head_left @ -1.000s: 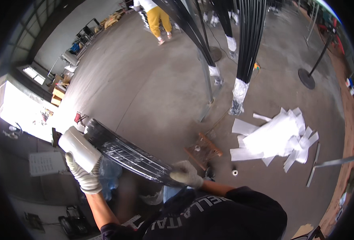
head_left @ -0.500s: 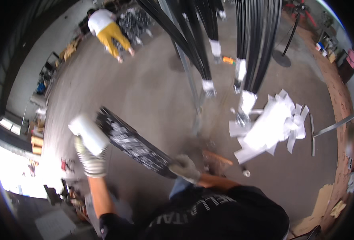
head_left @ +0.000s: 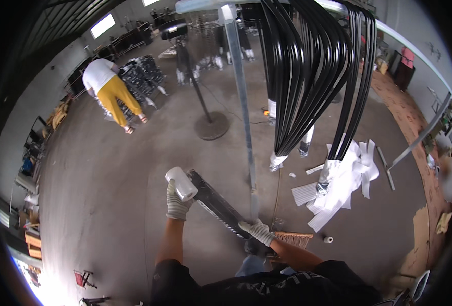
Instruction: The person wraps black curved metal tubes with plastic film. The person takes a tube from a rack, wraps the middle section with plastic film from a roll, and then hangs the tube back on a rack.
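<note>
A roll of clear plastic film [head_left: 181, 183] is in my left hand [head_left: 177, 204], which wears a striped whitish glove with fingers curled round the roll. Beside it, touching or nearly so, is the far end of a long, flat black bundle [head_left: 218, 205] with a shiny film covering. My right hand [head_left: 258, 232], gloved the same way, grips the near end of this bundle. The bundle slants from the roll down toward my body. Where the film leaves the roll is too fine to make out.
Long black strips [head_left: 312, 76] with white-wrapped ends hang from a metal rack [head_left: 241, 92] ahead. White sheets [head_left: 351, 186] lie heaped on the floor at right, near a small roll [head_left: 328, 239]. A round-based stand [head_left: 211, 125] is ahead; a person [head_left: 108, 89] bends over dark bundles at far left.
My view has swung up and left, showing more of the rack and the stand. Both hands keep their holds on roll and bundle. The roll now sits farther right in view, at the bundle's far end.
</note>
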{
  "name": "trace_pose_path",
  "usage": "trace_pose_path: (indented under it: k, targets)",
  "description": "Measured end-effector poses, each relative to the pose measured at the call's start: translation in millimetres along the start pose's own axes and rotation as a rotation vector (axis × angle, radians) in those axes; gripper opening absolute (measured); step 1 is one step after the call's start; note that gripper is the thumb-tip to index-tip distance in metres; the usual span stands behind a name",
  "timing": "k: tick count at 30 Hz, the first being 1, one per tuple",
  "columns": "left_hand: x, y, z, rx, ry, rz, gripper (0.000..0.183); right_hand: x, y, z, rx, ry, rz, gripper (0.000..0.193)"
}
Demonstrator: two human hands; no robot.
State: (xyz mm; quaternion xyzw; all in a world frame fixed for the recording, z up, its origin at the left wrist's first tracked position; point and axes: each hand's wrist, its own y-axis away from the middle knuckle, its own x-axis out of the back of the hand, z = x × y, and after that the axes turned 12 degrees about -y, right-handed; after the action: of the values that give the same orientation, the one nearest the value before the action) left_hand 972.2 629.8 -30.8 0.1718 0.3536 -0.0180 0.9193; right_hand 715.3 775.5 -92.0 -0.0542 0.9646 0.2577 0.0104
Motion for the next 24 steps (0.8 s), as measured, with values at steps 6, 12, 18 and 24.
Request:
trace_pose_path:
  k: [6,12,18,24]
  targets:
    - [-40,-84,-5,0.140,-0.157,0.036,0.059,-1,-55,24,0.045,-0.384,0.097,0.039]
    - [-48,-125,-1,0.199,-0.240,0.090,0.057,-12,-88,26,0.078,-0.511,0.154,0.034]
    - [-48,-160,6,0.207,-0.206,0.062,0.057,-5,-114,-5,0.023,-0.502,0.224,0.030]
    - [-33,-201,-1,0.202,-0.136,-0.007,0.056,3,-134,-25,0.006,-0.541,0.242,0.032]
